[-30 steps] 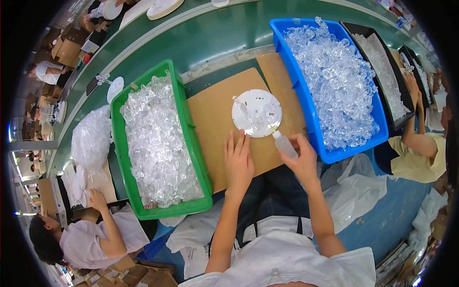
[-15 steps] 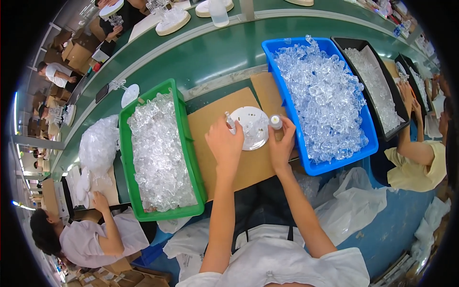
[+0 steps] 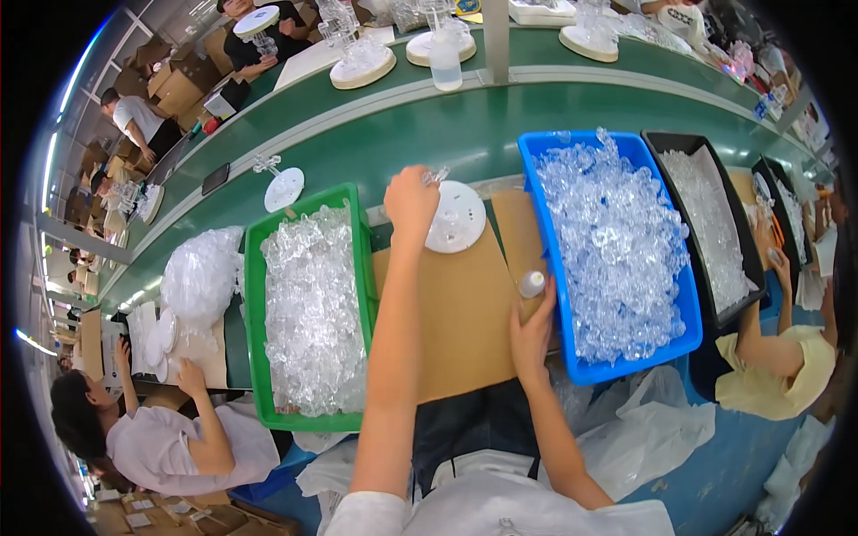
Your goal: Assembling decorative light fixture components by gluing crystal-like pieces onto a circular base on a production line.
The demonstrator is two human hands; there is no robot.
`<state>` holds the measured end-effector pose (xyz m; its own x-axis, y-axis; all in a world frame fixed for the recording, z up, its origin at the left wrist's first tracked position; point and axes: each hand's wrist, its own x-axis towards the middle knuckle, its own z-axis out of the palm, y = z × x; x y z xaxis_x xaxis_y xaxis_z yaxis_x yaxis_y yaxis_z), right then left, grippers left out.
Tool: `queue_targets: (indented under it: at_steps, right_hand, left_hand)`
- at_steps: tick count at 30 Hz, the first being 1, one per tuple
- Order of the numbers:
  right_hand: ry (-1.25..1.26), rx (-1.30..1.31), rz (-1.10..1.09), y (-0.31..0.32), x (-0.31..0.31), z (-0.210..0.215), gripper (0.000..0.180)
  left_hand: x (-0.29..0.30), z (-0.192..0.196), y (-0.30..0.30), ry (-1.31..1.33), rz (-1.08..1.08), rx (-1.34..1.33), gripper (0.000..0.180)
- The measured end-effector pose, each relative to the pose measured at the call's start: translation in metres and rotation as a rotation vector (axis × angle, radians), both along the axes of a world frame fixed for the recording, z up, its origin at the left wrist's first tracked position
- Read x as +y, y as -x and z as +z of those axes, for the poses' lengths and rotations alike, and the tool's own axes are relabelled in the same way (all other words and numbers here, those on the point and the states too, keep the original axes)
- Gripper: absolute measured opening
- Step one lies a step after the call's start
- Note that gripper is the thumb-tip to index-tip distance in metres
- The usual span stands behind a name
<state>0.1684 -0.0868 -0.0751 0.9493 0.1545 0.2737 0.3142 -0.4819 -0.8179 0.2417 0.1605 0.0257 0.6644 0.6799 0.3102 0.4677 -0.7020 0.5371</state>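
Bench: green top [image 3: 483,112], metal rails running along it; brown cardboard sheet [image 3: 465,326] laid in front of the wearer.
Left of sheet: green bin [image 3: 365,277], heaped with clear plastic pieces; beyond it a clear bag [image 3: 201,281].
Right of sheet: blue bin [image 3: 556,290], heaped likewise; black tray [image 3: 744,306] of clear pieces just past it.
Far side: round bases with clear parts [image 3: 362,67], translucent bottle [image 3: 446,70] standing among them.
Room: busy workshop; cartons [image 3: 183,85] upper left, blue floor [image 3: 675,469], co-worker in pale shirt [image 3: 170,451] on left, co-worker in yellow [image 3: 769,384] on right.
White disc: [image 3: 460,223] round plate over far edge of cardboard, just right of left hand, ahead of right hand and apart from it.
Left hand: [image 3: 412,205] curled at disc's left edge, clear part [image 3: 438,175] by fingertips; grip hidden, can't tell if pinching.
Right hand: [image 3: 532,330] wrapped round small squeeze bottle [image 3: 531,286], pale tip up, beside blue bin.
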Motion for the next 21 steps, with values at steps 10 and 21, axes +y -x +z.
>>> queue_targets:
  at_steps: [10,21]
  right_hand:
    - [0.034,0.238,0.177,0.058,-0.041,0.006,0.077]
    - [-0.01,0.069,0.177,0.052,-0.049,-0.014,0.058]
  left_hand:
    - [0.14,-0.022,-0.14,-0.076,-0.096,-0.006,0.039]
    - [0.296,0.001,-0.003,-0.575,0.34,0.473,0.055]
